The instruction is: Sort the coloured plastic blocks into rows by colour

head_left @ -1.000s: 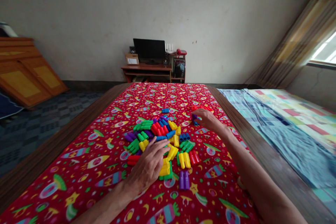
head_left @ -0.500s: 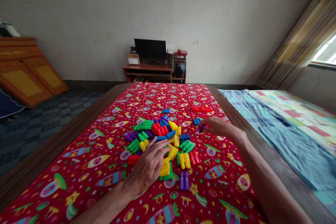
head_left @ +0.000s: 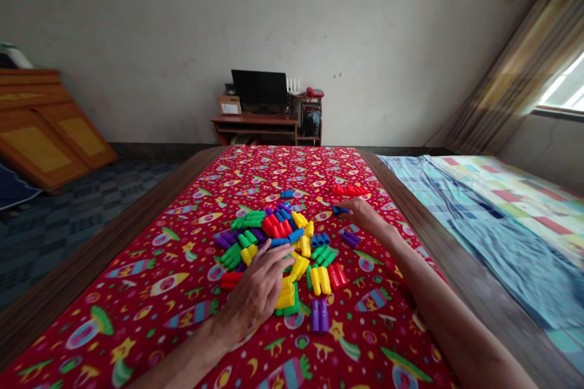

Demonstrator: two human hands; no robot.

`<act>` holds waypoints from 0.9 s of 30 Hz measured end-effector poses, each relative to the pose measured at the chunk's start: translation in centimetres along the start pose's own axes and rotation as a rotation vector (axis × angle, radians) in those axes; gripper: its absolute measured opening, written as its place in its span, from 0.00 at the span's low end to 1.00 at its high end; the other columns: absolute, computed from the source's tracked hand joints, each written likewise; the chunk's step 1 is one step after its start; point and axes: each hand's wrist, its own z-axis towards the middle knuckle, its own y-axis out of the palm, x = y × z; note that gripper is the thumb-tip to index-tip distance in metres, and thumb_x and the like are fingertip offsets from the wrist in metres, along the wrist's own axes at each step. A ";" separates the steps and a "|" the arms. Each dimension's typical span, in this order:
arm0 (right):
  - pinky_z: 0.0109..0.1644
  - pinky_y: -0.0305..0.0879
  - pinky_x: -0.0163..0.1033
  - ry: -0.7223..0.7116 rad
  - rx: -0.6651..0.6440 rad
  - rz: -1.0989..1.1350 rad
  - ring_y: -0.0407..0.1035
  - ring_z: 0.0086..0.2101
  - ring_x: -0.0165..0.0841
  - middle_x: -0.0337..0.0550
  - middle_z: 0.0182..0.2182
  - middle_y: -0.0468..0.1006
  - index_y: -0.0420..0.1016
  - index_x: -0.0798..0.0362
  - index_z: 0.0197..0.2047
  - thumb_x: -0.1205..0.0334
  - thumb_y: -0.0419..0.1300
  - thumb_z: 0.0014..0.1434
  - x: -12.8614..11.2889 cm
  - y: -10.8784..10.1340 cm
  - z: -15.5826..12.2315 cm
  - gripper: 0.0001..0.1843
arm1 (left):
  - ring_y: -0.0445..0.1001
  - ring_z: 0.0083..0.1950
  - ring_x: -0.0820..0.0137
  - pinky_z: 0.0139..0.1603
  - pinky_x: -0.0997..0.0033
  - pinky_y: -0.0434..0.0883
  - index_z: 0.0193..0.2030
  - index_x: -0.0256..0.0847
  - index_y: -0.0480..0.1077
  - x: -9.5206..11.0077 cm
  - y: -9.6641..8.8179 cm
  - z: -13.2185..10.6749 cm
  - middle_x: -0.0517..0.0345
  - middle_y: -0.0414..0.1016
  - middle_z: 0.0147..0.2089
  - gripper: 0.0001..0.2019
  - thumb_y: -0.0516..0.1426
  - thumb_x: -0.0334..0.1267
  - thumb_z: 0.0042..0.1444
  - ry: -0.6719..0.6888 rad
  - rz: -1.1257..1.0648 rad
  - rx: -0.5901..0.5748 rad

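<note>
"Toy blocks (head_left: pixel 276 228), in a heap: where from the left fingers (head_left: pixel 277 253)?"

"Under and just ahead of them, fanning out both ways. Nearer than those fingertips, to their right, a purple block (head_left: pixel 320 315) lies alone, well away from either side edge."

"How is that left hand (head_left: pixel 255 285) set?"

"Palm down on the near part of the heap, fingers slightly spread; what lies beneath the palm is hidden."

"And further right?"

"A yellow block (head_left: pixel 320 280) and a red block (head_left: pixel 337 276) sit side by side. Past them, a second purple block (head_left: pixel 350 239) lies just short of the right fingers."

"State of the right hand (head_left: pixel 367 217)?"

"Fingers narrowed at a blue block (head_left: pixel 339 210); I can't tell whether it's gripped or merely touched. A red row of blocks (head_left: pixel 349 190) is just beyond them, and the wooden border (head_left: pixel 410 206) runs near on their right."

"Room to move?"

"Widest left of the left fingers, and beyond the heap toward the far edge. Red printed cloth (head_left: pixel 292 164) covers the counter inside that border."

"Beyond?"

"Patchwork bedding (head_left: pixel 524 194) right of the right fingers, a cabinet (head_left: pixel 50 127) far left; straight ahead, a desk (head_left: pixel 255 118) with a monitor (head_left: pixel 259 90) against a pale wall (head_left: pixel 365 24)."
</note>
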 end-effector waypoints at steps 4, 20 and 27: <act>0.43 0.67 0.36 0.139 0.088 -0.041 0.76 0.38 0.38 0.50 0.40 0.82 0.80 0.55 0.49 0.67 0.60 0.61 0.1 0.7 0.8 0.14 | 0.69 0.62 0.66 0.71 0.53 0.57 0.53 0.40 0.69 0.0 -0.1 0.0 0.52 0.74 0.57 0.17 0.43 0.29 0.65 0.004 0.000 -0.007; 0.43 0.67 0.37 0.091 -0.390 -0.028 0.74 0.42 0.38 0.46 0.44 0.81 0.75 0.47 0.56 0.65 0.63 0.56 -5.3 -6.3 -3.8 0.24 | 0.68 0.63 0.66 0.71 0.52 0.55 0.52 0.39 0.68 0.1 0.0 -0.1 0.51 0.73 0.57 0.15 0.44 0.29 0.66 0.000 0.001 -0.002; 0.36 0.61 0.32 0.151 -0.277 -0.134 0.72 0.35 0.32 0.47 0.37 0.80 0.78 0.56 0.43 0.65 0.62 0.58 -5.6 -3.4 -3.1 0.09 | 0.68 0.62 0.67 0.71 0.52 0.56 0.53 0.40 0.68 -0.2 0.2 -0.2 0.52 0.74 0.57 0.16 0.44 0.29 0.65 0.014 -0.003 0.016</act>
